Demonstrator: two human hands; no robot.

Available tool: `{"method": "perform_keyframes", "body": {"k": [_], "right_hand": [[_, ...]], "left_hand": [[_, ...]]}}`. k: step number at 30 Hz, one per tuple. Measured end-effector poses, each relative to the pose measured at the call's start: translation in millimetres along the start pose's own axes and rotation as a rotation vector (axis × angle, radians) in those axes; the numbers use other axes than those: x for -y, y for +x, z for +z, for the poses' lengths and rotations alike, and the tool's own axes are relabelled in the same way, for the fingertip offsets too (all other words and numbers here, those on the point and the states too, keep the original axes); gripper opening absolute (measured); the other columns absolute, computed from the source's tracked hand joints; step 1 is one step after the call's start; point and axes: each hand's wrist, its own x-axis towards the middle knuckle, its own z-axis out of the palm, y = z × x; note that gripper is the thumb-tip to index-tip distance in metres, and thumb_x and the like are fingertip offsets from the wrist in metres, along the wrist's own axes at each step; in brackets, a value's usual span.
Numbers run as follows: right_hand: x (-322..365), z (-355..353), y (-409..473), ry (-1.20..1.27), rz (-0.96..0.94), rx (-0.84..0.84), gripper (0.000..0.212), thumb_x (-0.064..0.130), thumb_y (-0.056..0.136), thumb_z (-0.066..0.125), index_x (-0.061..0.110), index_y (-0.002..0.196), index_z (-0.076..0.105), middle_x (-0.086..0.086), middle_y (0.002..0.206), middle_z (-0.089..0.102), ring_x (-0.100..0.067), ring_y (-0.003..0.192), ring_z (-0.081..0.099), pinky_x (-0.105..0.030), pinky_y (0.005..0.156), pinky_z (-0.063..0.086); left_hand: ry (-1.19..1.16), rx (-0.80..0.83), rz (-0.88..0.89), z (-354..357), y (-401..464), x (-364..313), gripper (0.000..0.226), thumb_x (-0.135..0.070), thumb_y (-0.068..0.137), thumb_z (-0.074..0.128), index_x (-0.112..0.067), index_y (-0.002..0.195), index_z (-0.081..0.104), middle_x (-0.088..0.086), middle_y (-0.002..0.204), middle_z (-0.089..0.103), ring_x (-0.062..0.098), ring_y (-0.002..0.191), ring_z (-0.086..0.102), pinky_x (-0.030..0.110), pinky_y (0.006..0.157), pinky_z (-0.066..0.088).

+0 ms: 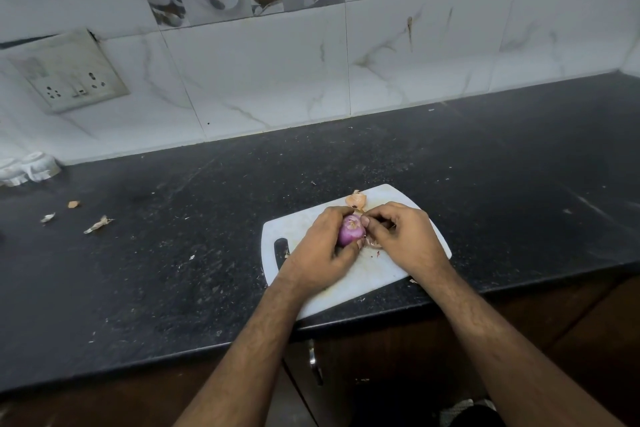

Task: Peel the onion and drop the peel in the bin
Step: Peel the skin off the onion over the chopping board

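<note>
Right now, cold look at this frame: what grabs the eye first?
The purple onion, mostly bare, stands out, held over the white cutting board near the counter's front edge, the left hand cupping it while the right hand picks at its side. A pale loose peel lies at the board's far edge, and more scraps sit far left on the black countertop.
</note>
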Motion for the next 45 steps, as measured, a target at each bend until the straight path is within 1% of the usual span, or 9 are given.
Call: {"method": "perform_keyframes", "body": {"k": [7, 13, 19, 27, 31, 34, 39, 42, 45], "right_hand": [[-3.1, -2.8, 1.2, 0.011, -0.004, 0.039, 0.013, 0.018, 0.086, 0.082, 0.020, 0.098, 0.083, 0.012, 0.088, 0.075, -0.004, 0.082, 0.070, -0.010, 0.075, 0.050], [-1.8, -2.5, -0.4, 0.022, -0.033, 0.038, 0.012, 0.019, 0.083, 0.084, 0.021, 0.095, 0.084, 0.012, 0.086, 0.075, -0.004, 0.082, 0.070, -0.013, 0.074, 0.052], [-2.3, -1.8, -3.0, -0.013, -0.067, 0.039, 0.012, 0.013, 0.085, 0.082, 0.018, 0.096, 0.084, 0.014, 0.084, 0.072, -0.003, 0.083, 0.069, -0.009, 0.073, 0.049], [-0.1, 0.8, -4.2, -0.084, -0.086, 0.010, 0.007, 0.010, 0.083, 0.079, 0.015, 0.087, 0.077, 0.008, 0.082, 0.072, -0.009, 0.073, 0.069, -0.032, 0.073, 0.060], [4.9, 3.1, -5.4, -0.187, -0.057, 0.009, 0.005, 0.014, 0.084, 0.076, 0.018, 0.085, 0.072, 0.008, 0.083, 0.068, -0.008, 0.071, 0.065, -0.032, 0.071, 0.058], [5.8, 3.9, -5.6, -0.251, -0.033, -0.008, 0.003, 0.016, 0.085, 0.074, 0.017, 0.086, 0.071, 0.008, 0.085, 0.067, -0.009, 0.072, 0.064, -0.033, 0.073, 0.057], [2.9, 2.1, 0.8, -0.199, 0.080, -0.074, 0.007, 0.017, 0.083, 0.078, 0.018, 0.081, 0.071, 0.008, 0.082, 0.069, -0.011, 0.070, 0.067, -0.034, 0.071, 0.058], [2.6, 3.3, 0.9, -0.208, 0.007, -0.019, 0.005, 0.015, 0.089, 0.071, 0.017, 0.093, 0.072, 0.008, 0.092, 0.069, -0.010, 0.078, 0.065, -0.026, 0.074, 0.054], [6.2, 0.8, -0.8, -0.168, -0.072, 0.019, 0.027, 0.007, 0.096, 0.056, 0.015, 0.117, 0.071, 0.007, 0.112, 0.069, -0.009, 0.097, 0.065, -0.022, 0.087, 0.050]], "left_hand": [[-0.002, 0.015, -0.003, -0.8, 0.9, 0.9, 0.047, -0.020, 0.095, 0.064, -0.011, 0.140, 0.051, 0.000, 0.132, 0.054, 0.008, 0.115, 0.054, 0.018, 0.103, 0.041], [0.010, 0.029, -0.011, -2.4, 0.8, 0.0, 0.049, -0.019, 0.093, 0.063, -0.011, 0.140, 0.051, 0.000, 0.133, 0.055, 0.005, 0.115, 0.053, 0.007, 0.100, 0.035], [0.010, 0.040, -0.010, -2.4, 1.0, -0.9, 0.049, -0.019, 0.093, 0.064, -0.013, 0.140, 0.051, -0.001, 0.131, 0.056, 0.005, 0.113, 0.053, 0.008, 0.098, 0.036], [0.001, 0.046, -0.039, -3.5, 1.3, -1.2, 0.046, -0.015, 0.091, 0.064, -0.014, 0.136, 0.052, -0.004, 0.121, 0.055, -0.012, 0.102, 0.051, 0.002, 0.083, 0.035], [0.004, 0.055, -0.057, -3.0, 1.9, 0.5, 0.048, -0.019, 0.090, 0.064, -0.015, 0.136, 0.051, -0.004, 0.123, 0.055, -0.001, 0.097, 0.052, 0.006, 0.081, 0.038], [0.006, 0.056, -0.067, -2.4, 2.6, 1.6, 0.047, -0.019, 0.089, 0.064, -0.016, 0.135, 0.052, -0.005, 0.121, 0.056, -0.001, 0.096, 0.053, 0.005, 0.079, 0.037], [-0.025, 0.050, -0.060, -5.0, -0.3, -1.8, 0.042, -0.019, 0.087, 0.064, -0.018, 0.127, 0.053, -0.007, 0.116, 0.055, -0.001, 0.098, 0.055, 0.007, 0.076, 0.038], [-0.040, 0.022, -0.070, -4.7, 0.2, 0.1, 0.041, -0.015, 0.085, 0.068, -0.015, 0.124, 0.055, -0.004, 0.113, 0.054, -0.003, 0.098, 0.053, 0.007, 0.077, 0.038], [-0.062, 0.001, -0.085, -3.3, 1.5, -0.5, 0.039, -0.015, 0.084, 0.072, -0.018, 0.119, 0.053, -0.003, 0.110, 0.055, -0.001, 0.096, 0.053, 0.008, 0.076, 0.040]]}}
